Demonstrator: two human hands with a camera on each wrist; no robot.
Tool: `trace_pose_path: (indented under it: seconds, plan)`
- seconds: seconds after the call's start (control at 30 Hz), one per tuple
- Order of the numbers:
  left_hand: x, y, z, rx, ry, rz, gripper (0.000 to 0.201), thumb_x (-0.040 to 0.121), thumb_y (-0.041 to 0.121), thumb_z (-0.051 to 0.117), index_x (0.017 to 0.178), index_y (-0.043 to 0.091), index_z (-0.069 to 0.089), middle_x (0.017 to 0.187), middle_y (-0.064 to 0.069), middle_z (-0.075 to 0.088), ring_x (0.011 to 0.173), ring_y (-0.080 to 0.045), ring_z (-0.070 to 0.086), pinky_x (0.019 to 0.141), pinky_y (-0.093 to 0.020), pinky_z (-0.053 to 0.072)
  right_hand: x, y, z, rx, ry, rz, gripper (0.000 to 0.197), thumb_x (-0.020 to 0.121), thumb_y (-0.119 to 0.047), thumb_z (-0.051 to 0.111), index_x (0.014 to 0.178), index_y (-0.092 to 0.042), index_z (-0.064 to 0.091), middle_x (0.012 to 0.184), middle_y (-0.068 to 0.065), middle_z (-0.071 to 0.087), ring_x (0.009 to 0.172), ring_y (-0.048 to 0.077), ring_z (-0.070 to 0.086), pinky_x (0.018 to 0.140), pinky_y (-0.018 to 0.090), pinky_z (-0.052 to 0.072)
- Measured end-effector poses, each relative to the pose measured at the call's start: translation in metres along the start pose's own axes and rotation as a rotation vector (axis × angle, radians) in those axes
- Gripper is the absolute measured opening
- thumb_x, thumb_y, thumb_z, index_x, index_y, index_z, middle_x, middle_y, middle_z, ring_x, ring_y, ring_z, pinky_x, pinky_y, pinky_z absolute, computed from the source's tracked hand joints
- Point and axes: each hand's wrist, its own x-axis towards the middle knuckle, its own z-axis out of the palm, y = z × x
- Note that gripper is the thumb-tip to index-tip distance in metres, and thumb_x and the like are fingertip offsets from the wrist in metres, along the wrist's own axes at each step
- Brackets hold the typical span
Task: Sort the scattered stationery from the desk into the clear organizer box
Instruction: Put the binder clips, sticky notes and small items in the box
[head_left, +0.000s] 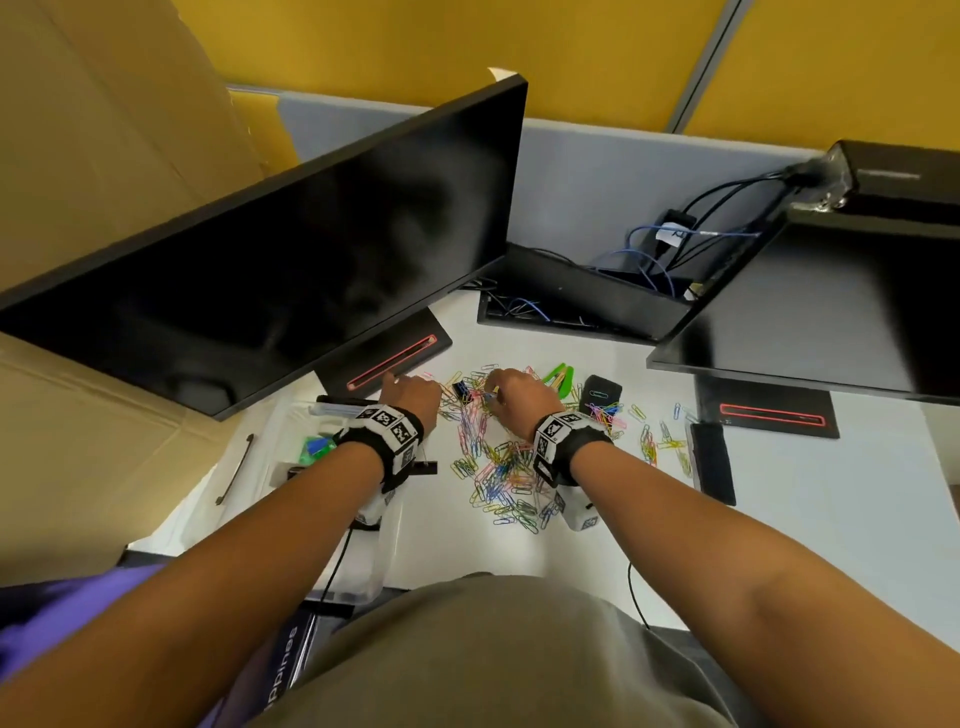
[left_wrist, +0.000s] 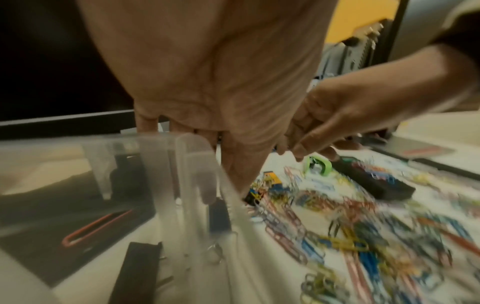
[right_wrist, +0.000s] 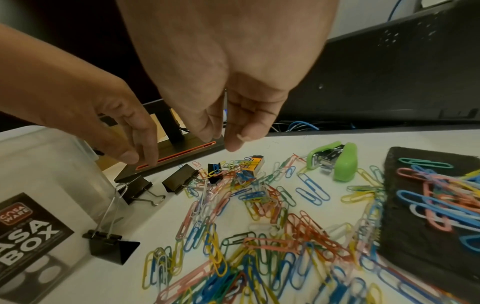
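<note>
A heap of coloured paper clips (head_left: 498, 467) (right_wrist: 259, 226) covers the white desk. Black binder clips (right_wrist: 182, 181) lie at its left edge, beside the clear organizer box (head_left: 291, 431) (right_wrist: 52, 174). A small orange staple box (right_wrist: 255, 162) and a green stapler (right_wrist: 335, 162) (head_left: 558, 376) sit at the far side. My right hand (right_wrist: 221, 139) (head_left: 493, 389) hovers over the staple box with its fingers hanging down, empty. My left hand (right_wrist: 140, 156) (head_left: 400, 382) hangs empty by the box's far corner, above the monitor base.
A black pad (right_wrist: 428, 205) strewn with clips lies right of the stapler. A dark monitor (head_left: 285, 260) with a red-lined base (head_left: 389, 358) stands behind the box, a second monitor (head_left: 831, 312) at the right. A cable tray (head_left: 571, 301) runs along the back. Cardboard (head_left: 104, 156) stands to the left.
</note>
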Motion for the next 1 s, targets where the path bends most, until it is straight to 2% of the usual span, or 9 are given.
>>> trace_pose_path:
  seconds: [0.07,0.17,0.3,0.43,0.53,0.63,0.77,0.9,1.0]
  plan:
    - [0.001,0.002,0.003,0.052,-0.062,0.001,0.025,0.094,0.013,0.046,0.113,0.022,0.058,0.108,-0.001,0.066,0.109,-0.024,0.059,0.112,-0.052,0.023,0.012,-0.004,0.005,-0.001,-0.033,-0.013,0.017,0.095,-0.023,0.052,0.108,-0.019,0.06,0.111,0.008,0.064,0.089,0.028,0.064,0.072,0.034,0.052]
    - [-0.001,0.006,0.005,0.114,-0.12,-0.001,0.027,0.094,0.012,0.047,0.121,0.017,0.054,0.112,-0.004,0.065,0.112,-0.025,0.059,0.116,-0.053,0.016,0.028,-0.011,0.013,-0.038,-0.106,-0.042,0.023,0.094,-0.02,0.053,0.116,-0.014,0.057,0.114,0.011,0.058,0.096,0.034,0.062,0.077,0.038,0.051]
    - [-0.002,0.008,0.008,0.178,-0.172,0.012,0.025,0.097,0.015,0.047,0.119,0.016,0.056,0.115,-0.003,0.064,0.112,-0.024,0.058,0.113,-0.049,0.018,0.048,-0.023,0.021,-0.057,-0.194,-0.076,0.034,0.092,-0.017,0.056,0.125,-0.013,0.054,0.117,0.012,0.052,0.099,0.036,0.06,0.077,0.039,0.048]
    - [-0.004,0.007,0.007,0.17,-0.188,0.021,0.023,0.097,0.015,0.046,0.117,0.015,0.057,0.11,-0.002,0.065,0.107,-0.023,0.059,0.113,-0.049,0.017,0.061,-0.031,0.034,-0.074,-0.263,-0.152,0.046,0.091,-0.017,0.061,0.135,-0.017,0.049,0.121,0.011,0.047,0.093,0.036,0.062,0.074,0.04,0.053]
    - [-0.003,0.006,0.007,0.124,-0.192,0.018,0.025,0.098,0.017,0.044,0.12,0.016,0.056,0.106,-0.001,0.065,0.104,-0.022,0.061,0.113,-0.049,0.018,0.066,-0.035,0.042,-0.095,-0.275,-0.199,0.045,0.092,-0.022,0.062,0.136,-0.022,0.05,0.122,0.01,0.047,0.09,0.034,0.063,0.068,0.034,0.049]
    - [-0.001,0.005,0.007,0.105,-0.195,0.023,0.027,0.098,0.021,0.045,0.124,0.017,0.055,0.112,-0.001,0.065,0.108,-0.022,0.06,0.112,-0.048,0.02,0.068,-0.039,0.047,-0.109,-0.27,-0.223,0.042,0.093,-0.026,0.061,0.134,-0.022,0.051,0.119,0.01,0.047,0.085,0.032,0.063,0.067,0.032,0.048]
    - [-0.003,0.005,0.005,0.113,-0.191,0.031,0.022,0.096,0.016,0.048,0.114,0.018,0.059,0.109,-0.001,0.066,0.107,-0.022,0.061,0.11,-0.046,0.022,0.067,-0.04,0.051,-0.125,-0.261,-0.239,0.04,0.09,-0.025,0.061,0.127,-0.014,0.051,0.116,0.013,0.047,0.08,0.033,0.062,0.061,0.035,0.051]
    - [-0.001,0.004,0.006,0.067,-0.208,0.04,0.016,0.093,0.018,0.055,0.107,0.024,0.059,0.098,0.003,0.065,0.101,-0.022,0.062,0.105,-0.046,0.027,0.058,-0.036,0.053,-0.161,-0.246,-0.23,0.041,0.088,-0.026,0.063,0.124,-0.011,0.049,0.114,0.013,0.048,0.082,0.031,0.06,0.057,0.032,0.042]
    - [0.0,0.002,0.007,0.031,-0.191,0.054,0.01,0.093,0.019,0.055,0.091,0.028,0.055,0.085,0.006,0.057,0.096,-0.021,0.061,0.1,-0.046,0.03,0.05,-0.03,0.056,-0.183,-0.234,-0.237,0.04,0.087,-0.026,0.064,0.121,-0.01,0.048,0.114,0.013,0.049,0.085,0.031,0.061,0.057,0.032,0.038]
